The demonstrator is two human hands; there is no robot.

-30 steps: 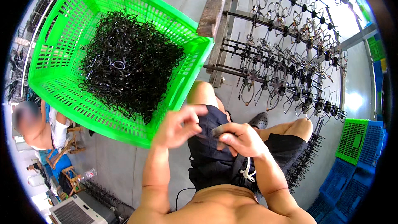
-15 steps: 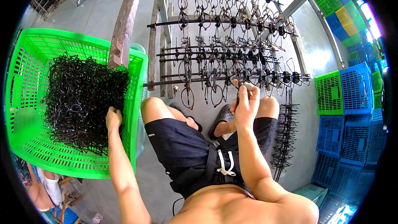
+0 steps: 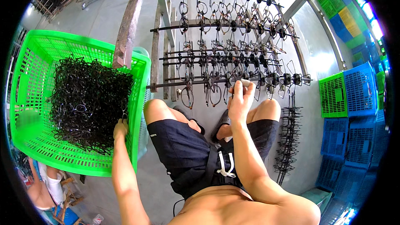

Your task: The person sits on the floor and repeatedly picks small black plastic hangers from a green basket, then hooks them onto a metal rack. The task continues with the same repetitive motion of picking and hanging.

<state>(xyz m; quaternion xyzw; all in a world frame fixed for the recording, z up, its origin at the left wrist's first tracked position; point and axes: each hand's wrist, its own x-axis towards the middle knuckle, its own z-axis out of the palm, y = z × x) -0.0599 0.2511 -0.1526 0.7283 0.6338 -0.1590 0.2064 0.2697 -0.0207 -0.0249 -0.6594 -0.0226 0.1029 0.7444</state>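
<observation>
Frames point(image 3: 89, 104) are lying heaped in basket point(image 3: 79, 163); left hand point(image 3: 120, 129) is touching their edge, right hand point(image 3: 239, 104) hovering by rack point(image 3: 196, 57); can't tell either grip; tangles are calling for gentle handling.

Green crate point(image 3: 333, 97) beside blue crates point(image 3: 360, 93)

A person sits with the left hand point(image 3: 120, 128) at the edge of a tangled pile of dark frames point(image 3: 89, 104) in a green basket point(image 3: 62, 162); the hand's grip is unclear. The right hand point(image 3: 239, 102) is raised before a rack whose lowest rod point(image 3: 175, 84) bears spectacle frames point(image 3: 212, 93), its fingers partly bent and something pale at their tips. A wooden beam point(image 3: 127, 33) overlaps the basket's corner. Blue crates point(image 3: 361, 89) stand stacked at the right; another person point(image 3: 40, 193) shows at lower left.
</observation>
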